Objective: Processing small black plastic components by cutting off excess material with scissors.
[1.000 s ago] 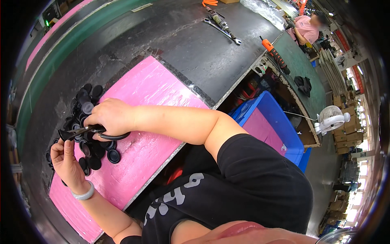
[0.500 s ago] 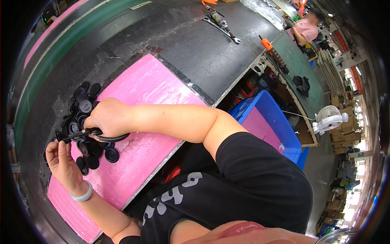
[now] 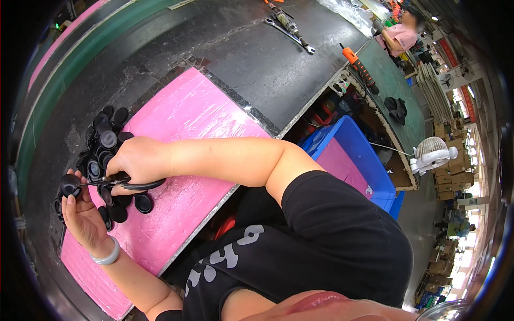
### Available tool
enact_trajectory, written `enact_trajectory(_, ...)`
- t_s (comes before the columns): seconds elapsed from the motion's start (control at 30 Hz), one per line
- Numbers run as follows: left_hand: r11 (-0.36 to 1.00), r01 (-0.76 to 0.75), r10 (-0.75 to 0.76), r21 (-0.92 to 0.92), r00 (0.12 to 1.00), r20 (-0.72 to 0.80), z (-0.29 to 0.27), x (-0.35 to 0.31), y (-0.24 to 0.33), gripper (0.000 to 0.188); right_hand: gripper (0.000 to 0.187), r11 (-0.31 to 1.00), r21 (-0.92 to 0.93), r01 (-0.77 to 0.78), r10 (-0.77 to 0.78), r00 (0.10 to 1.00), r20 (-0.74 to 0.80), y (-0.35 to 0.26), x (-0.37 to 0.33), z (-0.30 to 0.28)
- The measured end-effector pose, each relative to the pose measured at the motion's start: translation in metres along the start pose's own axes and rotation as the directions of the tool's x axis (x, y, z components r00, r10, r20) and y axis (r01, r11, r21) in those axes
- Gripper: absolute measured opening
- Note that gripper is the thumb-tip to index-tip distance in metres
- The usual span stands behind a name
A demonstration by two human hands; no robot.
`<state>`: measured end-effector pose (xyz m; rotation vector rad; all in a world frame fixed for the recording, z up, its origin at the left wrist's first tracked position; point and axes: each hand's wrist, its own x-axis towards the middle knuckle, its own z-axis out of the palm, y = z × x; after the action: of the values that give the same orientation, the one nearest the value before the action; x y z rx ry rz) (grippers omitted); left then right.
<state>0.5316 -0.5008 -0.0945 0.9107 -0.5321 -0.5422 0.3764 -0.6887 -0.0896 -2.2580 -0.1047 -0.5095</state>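
While the little black round cap (image 3: 69,185) sits pinched at the fingertips of the left hand (image 3: 83,216), out at the far left edge of the pink mat (image 3: 182,112), the scissors (image 3: 115,182) come at it from the right. So the cap lies to the left of the tool, pretty much straight off the blade tips, and the scissors' long axis runs nearly level, left to right, handles toward the person's body side. The blades look close together, tips right at the cap's rim; can't tell for sure if they're actually biting into it or just touching.

The right hand (image 3: 140,160) is wrapped closed around the black scissor handles, forearm reaching across the mat. The left hand is palm-up-ish, fingers curled narrow around the cap, with a pale bracelet (image 3: 107,255) on the wrist. Both hands are basically on it, the left one holding, the right a blade-length off.

Just beyond and under the hands there's a heap of the same black caps (image 3: 104,140) on the mat, a few loose ones (image 3: 143,203) nearer the body. Farther out on the dark bench (image 3: 257,64): a wrench (image 3: 292,36) and an orange-handled tool (image 3: 357,67), well apart.
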Motion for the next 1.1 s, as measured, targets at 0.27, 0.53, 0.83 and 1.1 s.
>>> enact_trajectory(0.27,0.987,0.130,-0.118,-0.094,0.985,0.125,-0.004,-0.001,-0.004,0.043,0.043,0.911,0.389,-0.138,0.086,0.985,0.149,-0.005,-0.001,-0.006)
enact_trajectory(0.53,0.985,0.168,-0.174,0.045,0.962,0.211,-0.013,0.002,0.001,0.043,0.042,0.950,0.295,-0.102,0.076,0.992,0.099,-0.002,-0.002,-0.004)
enact_trajectory(0.83,0.843,-0.055,-0.025,0.535,0.990,0.140,-0.044,0.009,0.022,0.034,0.043,0.971,0.221,-0.087,0.064,0.992,0.109,0.000,0.000,0.002)
enact_trajectory(1.1,0.925,0.056,-0.123,0.376,0.980,0.157,-0.036,0.006,0.021,0.034,0.045,0.940,0.311,-0.143,0.103,0.985,0.142,-0.006,-0.005,0.000)
